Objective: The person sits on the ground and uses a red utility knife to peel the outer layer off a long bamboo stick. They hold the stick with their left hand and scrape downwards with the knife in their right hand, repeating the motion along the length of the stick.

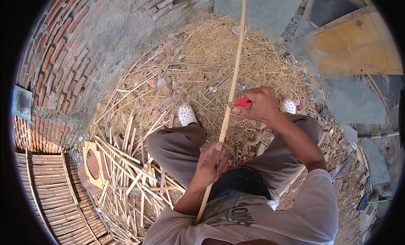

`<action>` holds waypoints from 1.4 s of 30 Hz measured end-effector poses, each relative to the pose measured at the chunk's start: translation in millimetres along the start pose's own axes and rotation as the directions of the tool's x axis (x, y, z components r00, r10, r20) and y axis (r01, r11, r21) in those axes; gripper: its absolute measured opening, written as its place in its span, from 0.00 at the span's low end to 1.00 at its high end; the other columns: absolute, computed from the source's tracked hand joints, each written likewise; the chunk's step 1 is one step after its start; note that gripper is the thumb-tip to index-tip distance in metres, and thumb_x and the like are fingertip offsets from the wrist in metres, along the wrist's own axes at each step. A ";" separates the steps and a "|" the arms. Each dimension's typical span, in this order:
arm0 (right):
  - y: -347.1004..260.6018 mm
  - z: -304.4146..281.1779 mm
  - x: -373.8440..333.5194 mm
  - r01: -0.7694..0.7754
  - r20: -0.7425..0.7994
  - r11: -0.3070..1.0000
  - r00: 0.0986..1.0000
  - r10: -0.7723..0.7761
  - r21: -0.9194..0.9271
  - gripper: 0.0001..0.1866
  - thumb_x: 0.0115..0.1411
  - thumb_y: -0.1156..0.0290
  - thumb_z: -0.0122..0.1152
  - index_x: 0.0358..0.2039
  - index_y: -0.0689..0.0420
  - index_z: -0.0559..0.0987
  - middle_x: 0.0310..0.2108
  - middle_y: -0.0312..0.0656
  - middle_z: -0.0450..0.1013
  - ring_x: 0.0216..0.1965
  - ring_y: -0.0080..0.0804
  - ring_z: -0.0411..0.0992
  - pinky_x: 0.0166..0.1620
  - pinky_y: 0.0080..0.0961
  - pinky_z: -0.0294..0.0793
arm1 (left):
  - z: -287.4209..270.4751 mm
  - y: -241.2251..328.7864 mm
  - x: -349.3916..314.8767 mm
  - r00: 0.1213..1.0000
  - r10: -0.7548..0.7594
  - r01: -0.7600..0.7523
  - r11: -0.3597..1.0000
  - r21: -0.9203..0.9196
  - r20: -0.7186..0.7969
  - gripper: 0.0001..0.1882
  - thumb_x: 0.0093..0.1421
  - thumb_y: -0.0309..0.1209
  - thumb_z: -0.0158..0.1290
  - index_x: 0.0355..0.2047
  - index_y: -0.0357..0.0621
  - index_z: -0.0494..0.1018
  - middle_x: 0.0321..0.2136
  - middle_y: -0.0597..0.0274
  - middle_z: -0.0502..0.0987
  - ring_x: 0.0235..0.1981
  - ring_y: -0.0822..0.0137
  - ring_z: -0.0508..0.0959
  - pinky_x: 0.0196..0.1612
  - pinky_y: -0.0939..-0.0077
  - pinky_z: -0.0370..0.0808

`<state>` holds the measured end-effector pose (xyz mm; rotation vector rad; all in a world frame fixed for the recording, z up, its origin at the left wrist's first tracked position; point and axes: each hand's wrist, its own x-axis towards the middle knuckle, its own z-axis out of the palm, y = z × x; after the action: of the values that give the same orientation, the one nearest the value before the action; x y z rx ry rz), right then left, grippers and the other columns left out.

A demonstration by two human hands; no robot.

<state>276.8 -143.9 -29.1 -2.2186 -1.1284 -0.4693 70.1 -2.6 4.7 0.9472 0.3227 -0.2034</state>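
Observation:
A long, pale bamboo strip [237, 63] runs slantwise from my shirt up past the top of the straw heap. My left hand [209, 164] is closed round its lower part, above my lap. Farther up, my right hand [259, 105] grips a red-handled knife [243, 102] at the strip's right side. The knife's blade is small and hard to make out against the strip. Beneath both hands are my bent knees in brown trousers, with a white clog [187, 114] on the left foot and another white clog [289, 106] on the right.
Loose pale strips [139, 173] lie piled to my left, beside a board with a round cut-out [93, 164]. Straw and shavings [211, 47] cover the ground ahead. A brick wall [63, 51] rises at left, above a bamboo slat panel [59, 194]. Grey sheets [356, 99] lie at right.

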 end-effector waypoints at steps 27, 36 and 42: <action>142.7 -49.6 26.7 -0.685 0.159 0.640 0.716 0.680 0.348 0.38 0.58 0.33 0.48 0.12 0.58 0.66 0.14 0.33 0.59 0.20 0.24 0.57 0.27 0.29 0.60 | 9.3 6.6 4.0 0.995 0.104 -0.092 0.896 0.434 -0.004 0.16 0.71 0.36 0.40 0.26 0.43 0.64 0.17 0.75 0.59 0.19 0.84 0.57 0.21 0.85 0.55; 16.2 -19.0 31.9 -0.609 0.443 0.238 0.745 0.499 0.756 0.20 0.59 0.55 0.63 0.22 0.58 0.74 0.12 0.25 0.57 0.15 0.15 0.53 0.20 0.19 0.51 | 4.6 0.1 64.6 0.972 0.219 -0.222 0.762 0.608 0.081 0.14 0.70 0.36 0.40 0.35 0.40 0.70 0.14 0.72 0.61 0.15 0.82 0.61 0.19 0.84 0.60; 68.5 -36.1 63.6 -0.332 0.270 -0.041 0.684 0.678 0.942 0.15 0.61 0.60 0.61 0.24 0.57 0.73 0.10 0.25 0.53 0.10 0.16 0.49 0.16 0.17 0.49 | 12.1 15.0 64.7 0.978 0.092 -0.187 0.778 0.599 0.186 0.17 0.71 0.38 0.38 0.46 0.38 0.70 0.14 0.69 0.68 0.13 0.81 0.65 0.18 0.86 0.63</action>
<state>367.9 -160.4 9.3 -1.0874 -0.0938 0.2899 137.3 -5.9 -0.6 1.5950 0.0356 -0.2457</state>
